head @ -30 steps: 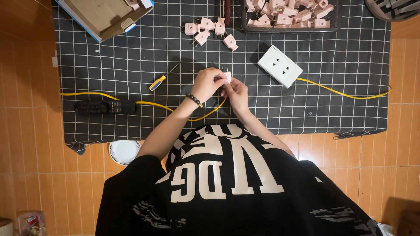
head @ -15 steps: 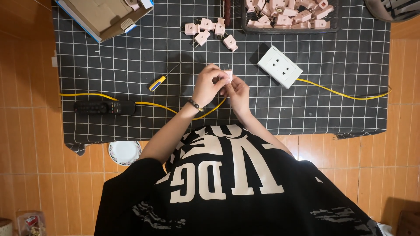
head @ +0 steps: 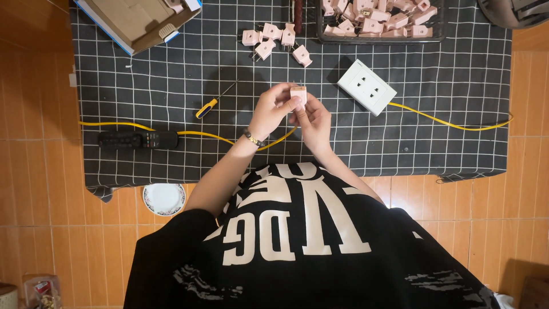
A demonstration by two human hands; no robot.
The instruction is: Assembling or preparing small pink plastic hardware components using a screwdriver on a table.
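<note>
Both my hands meet above a black grid-patterned cloth [head: 143, 91]. Together they pinch a small pink plug [head: 298, 94], its prongs pointing away from me. My left hand [head: 271, 110], with a bracelet at the wrist, grips it from the left. My right hand [head: 313, 117] holds it from below and the right. A yellow cable [head: 211, 135] runs under my hands. A yellow-handled screwdriver [head: 210, 105] lies just left of my left hand.
Several loose pink plugs [head: 274, 40] lie farther out, more fill a dark tray [head: 377, 20]. A white socket block [head: 366, 87] on the yellow cable sits right of my hands. A black crimping tool [head: 137, 139], a cardboard box [head: 134, 20] and a small plate [head: 164, 198] are at left.
The pink plug has been turned slightly in my fingers and raised a little; both hands stay in the same place over the cloth.
</note>
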